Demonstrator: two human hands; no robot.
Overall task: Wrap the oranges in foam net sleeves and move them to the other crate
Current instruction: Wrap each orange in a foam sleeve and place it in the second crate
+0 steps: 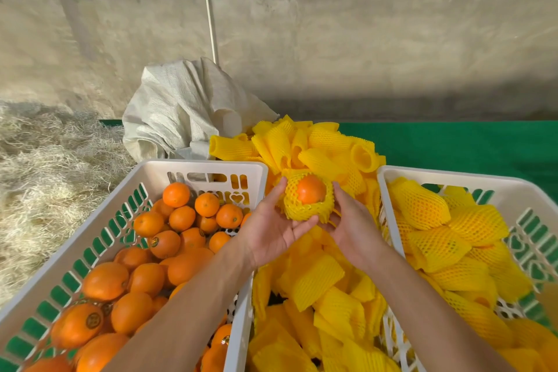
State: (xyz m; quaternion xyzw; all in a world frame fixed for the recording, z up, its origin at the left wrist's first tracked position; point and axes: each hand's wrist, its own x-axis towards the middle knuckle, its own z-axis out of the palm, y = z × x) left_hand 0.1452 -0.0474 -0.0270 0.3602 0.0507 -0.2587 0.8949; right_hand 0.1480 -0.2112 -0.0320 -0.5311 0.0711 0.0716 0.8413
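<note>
Both forearms reach forward from the bottom edge, hands meeting above the gap between two white crates. Left hand palm-up, fingers curled under and around an orange sitting in a yellow foam net sleeve (top of the fruit shows bare through the sleeve's open mouth). Right hand cups the sleeve from the other side, fingers bent against its mesh. Left crate holds loose unwrapped oranges. Right crate holds sleeved fruit. Between the crates, a heap of empty sleeves. Woven white sack behind, straw at left.
</note>
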